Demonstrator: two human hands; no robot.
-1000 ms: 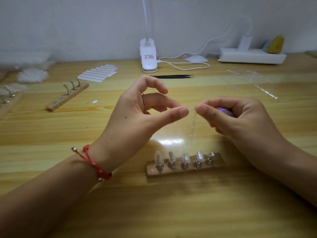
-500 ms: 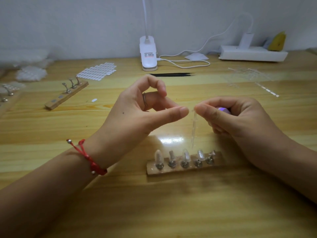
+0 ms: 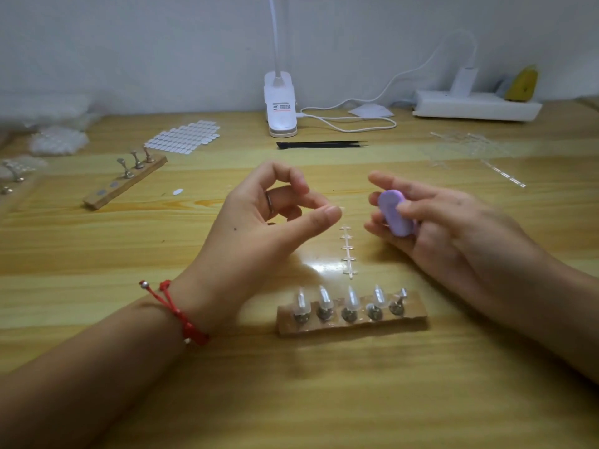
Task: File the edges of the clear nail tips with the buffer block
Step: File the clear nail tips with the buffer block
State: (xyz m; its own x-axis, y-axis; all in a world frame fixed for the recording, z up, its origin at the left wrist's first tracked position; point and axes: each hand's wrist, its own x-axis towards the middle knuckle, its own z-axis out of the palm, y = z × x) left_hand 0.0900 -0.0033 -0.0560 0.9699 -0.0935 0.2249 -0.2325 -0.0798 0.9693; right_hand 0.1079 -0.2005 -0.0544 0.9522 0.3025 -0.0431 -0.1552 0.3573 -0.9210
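Left hand (image 3: 259,222) raised over wooden table (image 3: 97,254), thumb meeting curled fingertip, pinched content cannot be determined, clear nail tips (image 3: 348,301) standing on wooden holder (image 3: 416,314) nearer the viewer, clear plastic strip (image 3: 348,251) flat between hands, purple buffer block (image 3: 393,215) gripped by right hand (image 3: 453,228).

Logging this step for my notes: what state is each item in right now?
left hand: pinching what looks like a clear nail tip
right hand: gripping the buffer block
sprue strip: lying on table, unheld
near wooden holder: four clear tips mounted, rightmost stand bare
charger: plugged into power strip
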